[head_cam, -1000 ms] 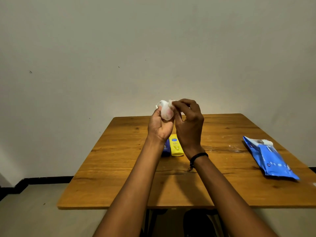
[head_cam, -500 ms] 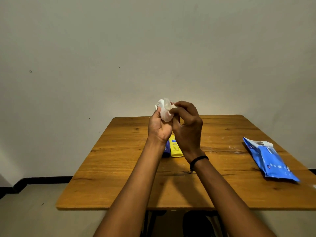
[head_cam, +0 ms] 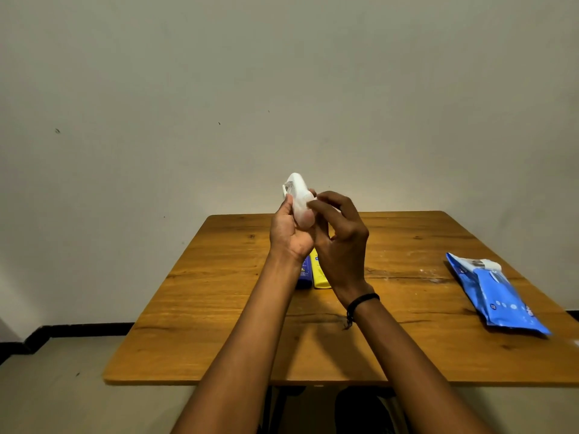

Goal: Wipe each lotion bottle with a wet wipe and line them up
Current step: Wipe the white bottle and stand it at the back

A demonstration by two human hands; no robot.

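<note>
My left hand [head_cam: 289,233] grips a small white lotion bottle [head_cam: 297,195], held upright above the table's far half. My right hand [head_cam: 340,242] is beside it with its fingers curled, pinching a bit of white wet wipe [head_cam: 313,197] against the bottle's right side; most of the wipe is hidden by the fingers. Below my hands a blue bottle [head_cam: 304,275] and a yellow bottle [head_cam: 320,275] lie side by side on the wooden table [head_cam: 219,308], partly hidden behind my wrists.
A blue pack of wet wipes [head_cam: 498,297] lies near the table's right edge, its white flap at the far end. A plain wall stands behind the table. The floor shows to the left and in front.
The white bottle stands out higher above my left hand, with more of it uncovered. My right hand has slid down along the bottle's right side with the wipe.
</note>
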